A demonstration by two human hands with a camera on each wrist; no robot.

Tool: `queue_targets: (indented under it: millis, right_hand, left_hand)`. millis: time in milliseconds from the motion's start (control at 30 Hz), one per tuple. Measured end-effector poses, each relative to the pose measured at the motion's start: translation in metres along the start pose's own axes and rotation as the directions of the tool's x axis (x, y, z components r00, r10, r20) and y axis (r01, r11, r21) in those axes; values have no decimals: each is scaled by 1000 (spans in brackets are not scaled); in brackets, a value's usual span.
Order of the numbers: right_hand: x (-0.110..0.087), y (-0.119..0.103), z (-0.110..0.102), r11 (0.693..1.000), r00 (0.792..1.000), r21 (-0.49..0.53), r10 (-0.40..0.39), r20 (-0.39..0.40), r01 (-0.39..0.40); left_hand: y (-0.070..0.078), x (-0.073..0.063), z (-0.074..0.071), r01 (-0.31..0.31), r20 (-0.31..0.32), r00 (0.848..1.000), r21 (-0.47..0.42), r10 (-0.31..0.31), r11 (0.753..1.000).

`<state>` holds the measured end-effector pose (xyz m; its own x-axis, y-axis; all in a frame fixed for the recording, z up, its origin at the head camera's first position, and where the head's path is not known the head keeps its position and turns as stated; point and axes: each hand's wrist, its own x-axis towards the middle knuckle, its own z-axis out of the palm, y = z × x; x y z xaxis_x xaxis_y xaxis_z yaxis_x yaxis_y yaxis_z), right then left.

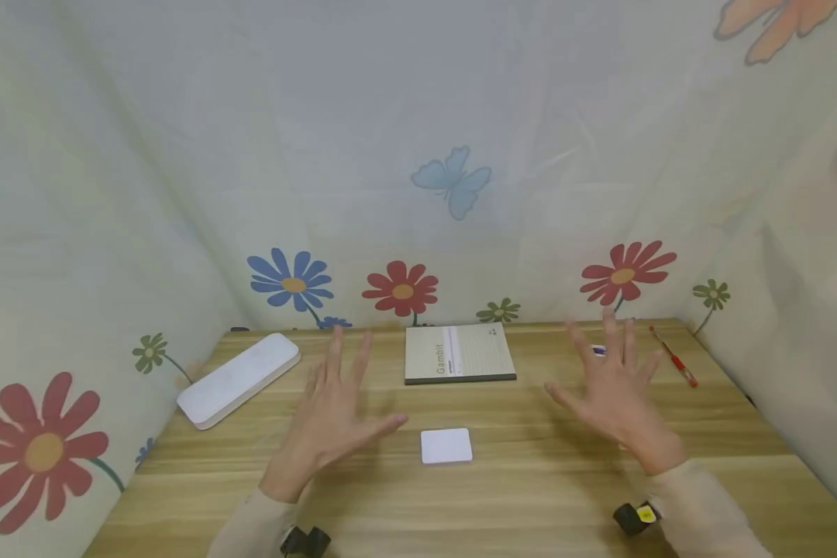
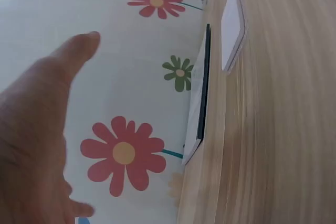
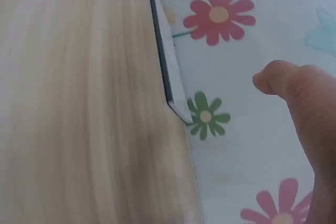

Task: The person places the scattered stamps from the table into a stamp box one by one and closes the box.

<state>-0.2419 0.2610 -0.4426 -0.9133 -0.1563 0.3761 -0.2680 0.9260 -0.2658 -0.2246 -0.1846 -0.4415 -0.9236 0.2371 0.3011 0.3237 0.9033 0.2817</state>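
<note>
My left hand (image 1: 331,422) is spread above the table, fingers straight and thumb out to the right, holding nothing. On the other side my right hand (image 1: 614,395) is also spread in the air, with nothing in it. Between the two, a small white card-like block with rounded corners (image 1: 446,446) lies near the middle of the table. Behind it is a notebook (image 1: 425,353) marked "Gambit", with a dark spine edge facing me. A small white and purple item (image 1: 598,350) shows partly behind the right fingers.
A long white case (image 1: 240,380) lies slanted at the table's left side. A red pen (image 1: 676,360) rests near the right edge. The wooden table (image 1: 502,511) meets a flower-printed curtain (image 1: 349,155) at the back and sides.
</note>
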Motion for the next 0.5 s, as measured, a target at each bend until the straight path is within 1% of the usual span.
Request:
queue_targets:
  millis: [67, 133, 233, 267, 333, 400, 467, 500]
  right_hand:
    - [3, 9, -3, 998, 999, 66, -17, -40, 20]
    - [5, 19, -7, 988, 997, 148, -31, -72, 41]
    - [9, 34, -10, 960, 994, 271, -45, -98, 70]
    - [10, 39, -11, 947, 994, 314, -43, -96, 72]
    - [9, 48, -12, 921, 997, 388, -10, -74, 38]
    - [7, 58, -10, 893, 998, 451, 31, -47, -7]
    - [3, 66, -6, 862, 996, 502, 87, -10, -70]
    - [3, 70, -3, 849, 994, 520, 106, 0, -90]
  left_hand:
    - [1, 0, -1, -16, -10, 1000, -66, 15, 998]
    - [2, 0, -1, -33, -13, 999, -124, 32, 992]
    - [4, -1, 3, -52, -8, 999, -200, 51, 979]
    - [5, -2, 4, -56, -7, 998, -226, 55, 973]
    - [8, -4, 9, -55, 3, 998, -274, 58, 960]
    - [10, -7, 16, -61, 11, 998, -302, 67, 951]
    - [11, -11, 24, -60, 26, 997, -318, 72, 946]
    - [12, -12, 28, -57, 35, 997, -324, 72, 944]
